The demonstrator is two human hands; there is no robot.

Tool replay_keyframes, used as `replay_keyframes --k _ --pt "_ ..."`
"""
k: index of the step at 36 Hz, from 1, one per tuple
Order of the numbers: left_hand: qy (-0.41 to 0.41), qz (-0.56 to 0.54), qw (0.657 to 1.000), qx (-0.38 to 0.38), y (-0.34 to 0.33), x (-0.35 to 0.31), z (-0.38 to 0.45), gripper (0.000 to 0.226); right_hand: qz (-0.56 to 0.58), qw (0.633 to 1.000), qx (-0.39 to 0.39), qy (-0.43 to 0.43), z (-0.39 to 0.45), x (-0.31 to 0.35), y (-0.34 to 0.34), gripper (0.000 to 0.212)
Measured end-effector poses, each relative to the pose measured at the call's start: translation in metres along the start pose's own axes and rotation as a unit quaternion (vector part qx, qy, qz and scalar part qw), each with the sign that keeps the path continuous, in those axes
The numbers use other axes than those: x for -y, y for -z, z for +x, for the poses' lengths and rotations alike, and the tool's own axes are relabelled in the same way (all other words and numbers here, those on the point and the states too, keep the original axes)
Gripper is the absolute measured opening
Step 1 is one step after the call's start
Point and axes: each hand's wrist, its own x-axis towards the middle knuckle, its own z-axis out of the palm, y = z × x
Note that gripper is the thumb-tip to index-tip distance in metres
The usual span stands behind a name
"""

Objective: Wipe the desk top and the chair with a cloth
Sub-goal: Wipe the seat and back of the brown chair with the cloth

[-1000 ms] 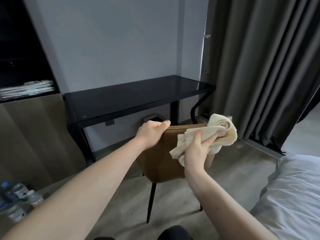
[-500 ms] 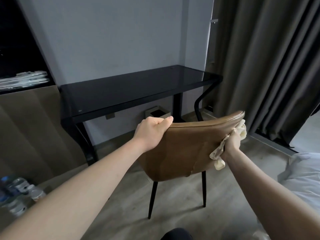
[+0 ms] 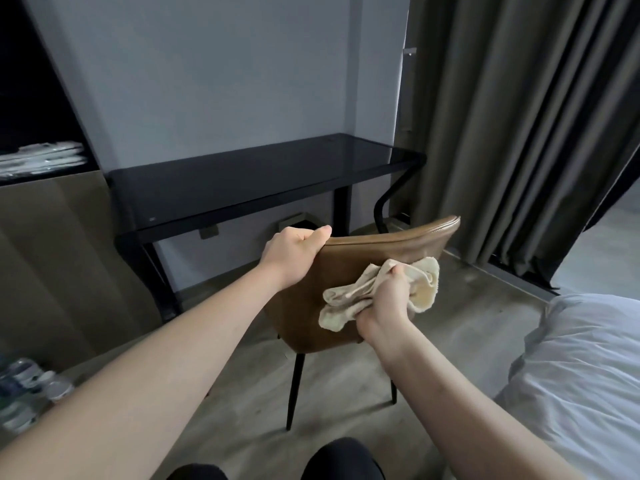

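A brown leather chair on thin black legs stands in front of me with its backrest toward me. My left hand grips the left end of the backrest's top edge. My right hand is closed on a bunched cream cloth and presses it against the rear face of the backrest, near its middle. The black glass desk top stands behind the chair against the grey wall, with nothing on it. The chair seat is hidden behind the backrest.
A bed with white bedding fills the lower right. Grey curtains hang at the right. A wooden cabinet with folded white items stands left of the desk. Several water bottles lie at the lower left. A small bin sits under the desk.
My right hand has carried the cloth from the right edge of the backrest leftward onto the middle of its rear face. My left hand has kept its grip on the top edge.
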Motion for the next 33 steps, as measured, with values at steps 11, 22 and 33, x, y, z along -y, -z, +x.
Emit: replay_keyframes --k 11,22,33 --pt "-0.007 0.007 1.000 0.002 -0.009 -0.002 0.012 0.065 0.009 0.994 -0.085 0.069 0.081 0.019 0.007 0.041" --pt "-0.027 -0.019 0.999 -0.007 -0.017 0.008 0.024 0.064 -0.091 0.987 -0.117 0.059 0.131 0.038 0.033 0.046" --pt "-0.012 -0.014 1.000 -0.010 -0.013 0.000 0.017 0.062 0.008 0.998 -0.064 -0.002 0.110 -0.061 0.029 0.025"
